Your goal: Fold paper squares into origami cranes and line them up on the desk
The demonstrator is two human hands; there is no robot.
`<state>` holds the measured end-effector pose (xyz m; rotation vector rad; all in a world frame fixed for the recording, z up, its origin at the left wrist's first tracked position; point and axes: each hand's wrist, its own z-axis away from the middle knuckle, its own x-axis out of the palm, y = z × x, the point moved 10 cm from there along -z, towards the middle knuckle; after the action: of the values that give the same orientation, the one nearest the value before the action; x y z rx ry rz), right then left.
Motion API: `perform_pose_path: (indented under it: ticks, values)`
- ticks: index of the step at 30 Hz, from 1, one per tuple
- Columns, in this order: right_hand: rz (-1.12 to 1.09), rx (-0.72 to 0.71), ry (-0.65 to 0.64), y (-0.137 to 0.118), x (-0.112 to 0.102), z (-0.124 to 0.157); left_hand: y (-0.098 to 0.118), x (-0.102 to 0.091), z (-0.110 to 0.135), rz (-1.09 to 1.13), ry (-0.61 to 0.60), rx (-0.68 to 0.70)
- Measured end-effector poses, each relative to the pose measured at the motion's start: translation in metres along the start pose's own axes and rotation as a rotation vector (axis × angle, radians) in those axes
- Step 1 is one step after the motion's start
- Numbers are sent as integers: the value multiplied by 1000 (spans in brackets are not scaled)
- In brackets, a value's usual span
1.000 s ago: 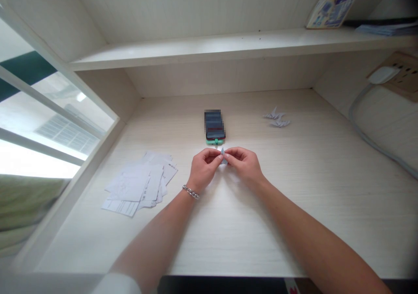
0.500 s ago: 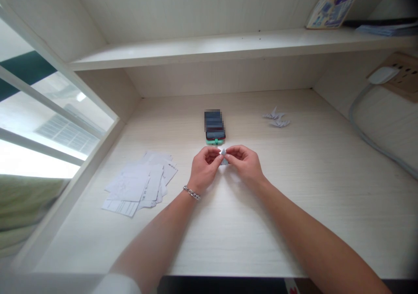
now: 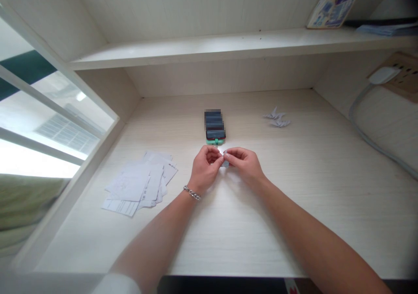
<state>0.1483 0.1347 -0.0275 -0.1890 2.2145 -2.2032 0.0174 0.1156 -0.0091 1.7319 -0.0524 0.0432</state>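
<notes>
Just to the near side of the phone (image 3: 215,134), over the desk (image 3: 222,233), we hold a small piece of white paper (image 3: 225,164), partly hidden by our fingers. The grip of our left hand (image 3: 204,168) and that of our right hand (image 3: 245,163) are both pinched on it. Left of the phone and nearer to us lie overlapping paper sheets (image 3: 133,183); to its right, well apart, folded paper shapes (image 3: 279,123).

A silver chain-link bracelet (image 3: 192,192) and a white sleeve (image 3: 119,284) dress the left arm (image 3: 155,237); the hands (image 3: 204,171) are bare.
</notes>
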Motion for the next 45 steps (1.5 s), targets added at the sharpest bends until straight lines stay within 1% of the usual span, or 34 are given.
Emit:
perform_pose_path:
  ticks: [8,13,17,19,22,26,28,31,36,39,42,45]
  values:
    - [-30,5,-19,-1,1,-1,4,4,2,-24,-28,10]
    - [-10,26,-18,1,0,-1,2,3,2,-10,-21,-15]
    - [44,-54,-10,-4,-2,-1,1,7,2,-9,-53,-31]
    - [45,-59,-6,-4,-2,-1,1,7,2,-8,-64,-25]
    - [24,-6,-21,0,0,-1,0,3,0,15,-34,-19]
    - [-6,63,-116,6,10,1,-3,-10,-3,58,70,-26]
    - [-11,86,-135,9,12,1,-6,-13,-4,73,100,-42]
    - [6,67,-98,8,8,0,-11,-12,-4,86,88,-74]
    - [40,5,-50,0,4,-1,-16,-1,-2,105,-9,-123]
    - [12,16,-58,0,6,-1,-16,-4,-2,129,16,-155]
    - [1,61,-114,4,12,1,-15,-11,-2,147,74,-164]
    - [42,78,-166,5,16,2,-13,-13,-3,154,100,-148]
